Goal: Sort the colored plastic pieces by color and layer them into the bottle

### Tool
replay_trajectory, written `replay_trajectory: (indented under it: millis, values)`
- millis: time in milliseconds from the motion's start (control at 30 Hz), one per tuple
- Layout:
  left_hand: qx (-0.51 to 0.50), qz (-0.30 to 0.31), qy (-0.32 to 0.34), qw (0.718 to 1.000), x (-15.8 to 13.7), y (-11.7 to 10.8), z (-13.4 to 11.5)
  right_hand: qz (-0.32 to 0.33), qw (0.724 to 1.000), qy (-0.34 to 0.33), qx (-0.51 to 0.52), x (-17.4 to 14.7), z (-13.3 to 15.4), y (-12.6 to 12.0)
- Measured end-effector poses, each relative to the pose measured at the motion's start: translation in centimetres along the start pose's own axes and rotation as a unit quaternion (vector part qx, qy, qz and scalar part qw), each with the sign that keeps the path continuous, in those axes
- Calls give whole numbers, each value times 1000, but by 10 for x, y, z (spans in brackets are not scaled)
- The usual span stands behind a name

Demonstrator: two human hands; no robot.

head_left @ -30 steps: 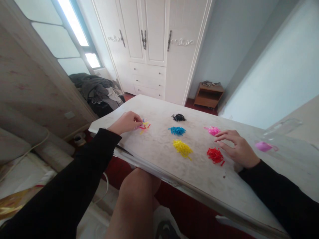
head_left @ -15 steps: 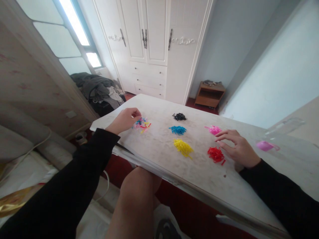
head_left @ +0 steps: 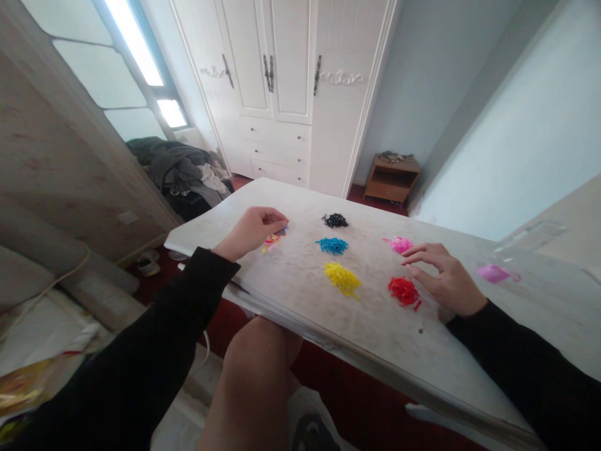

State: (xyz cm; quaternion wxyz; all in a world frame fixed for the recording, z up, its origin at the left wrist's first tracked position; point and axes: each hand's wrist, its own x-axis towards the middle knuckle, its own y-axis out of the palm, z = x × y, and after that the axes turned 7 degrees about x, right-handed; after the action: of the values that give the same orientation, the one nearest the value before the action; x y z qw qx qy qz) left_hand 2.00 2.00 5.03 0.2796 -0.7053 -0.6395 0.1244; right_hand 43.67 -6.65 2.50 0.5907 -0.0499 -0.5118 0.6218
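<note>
My left hand [head_left: 258,230] is over a small pile of mixed-colour strips [head_left: 272,242] at the left of the table, partly hiding it. Its thumb and forefinger are pinched together, with a bit of blue strip [head_left: 285,231] at the tips. On the right, my right hand [head_left: 444,275] hovers with fingers apart between a pink pile [head_left: 400,244] and a red pile [head_left: 404,291]. A trace of pink shows by its thumb tip, too small to make out. Across the middle lie a black pile [head_left: 335,220], a blue pile [head_left: 332,245] and a yellow pile [head_left: 342,278].
The white table [head_left: 291,275] has its near edge at my knee. A pink object [head_left: 495,273] and a clear plastic container [head_left: 535,238] sit at its right. Beyond stand a white wardrobe [head_left: 282,144], a small wooden cabinet [head_left: 392,178] and heaped clothes [head_left: 183,169].
My left hand has shifted right across the mixed pile, covering more of it, its fingertips now at the pile's right side. My right hand has stayed nearly in place. The view has moved slightly.
</note>
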Motion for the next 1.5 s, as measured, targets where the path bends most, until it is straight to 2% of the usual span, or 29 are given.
replay_trajectory:
  millis: [167, 400, 533, 633, 733, 867, 1033, 1167, 1500]
  values:
    - [-118, 91, 63, 987, 5, 45, -31, -3, 1000, -12, 12, -1, 12, 0]
    - [-230, 203, 170, 937, 51, 115, -74, 13, 999, -42, 17, -1, 24, 0]
    - [-258, 232, 213, 913, 64, 153, -89, 18, 999, -38, 4, -2, 24, 0]
    - [-272, 232, 213, 909, 61, 169, -87, 39, 999, -27, -8, -5, 23, 0]
    - [-265, 235, 217, 910, 54, 172, -81, 55, 998, -23, -10, -6, 28, 0]
    - [-224, 219, 238, 919, 46, 164, -78, 70, 997, -24, -24, -6, 41, 2]
    - [-186, 198, 288, 918, 40, 156, -80, 77, 996, -22, -43, -6, 54, 2]
    - [-181, 186, 320, 911, 37, 154, -82, 81, 995, -17, -47, -6, 57, 1]
    - [-184, 173, 345, 904, 34, 153, -82, 95, 995, -13, -41, -8, 57, -1]
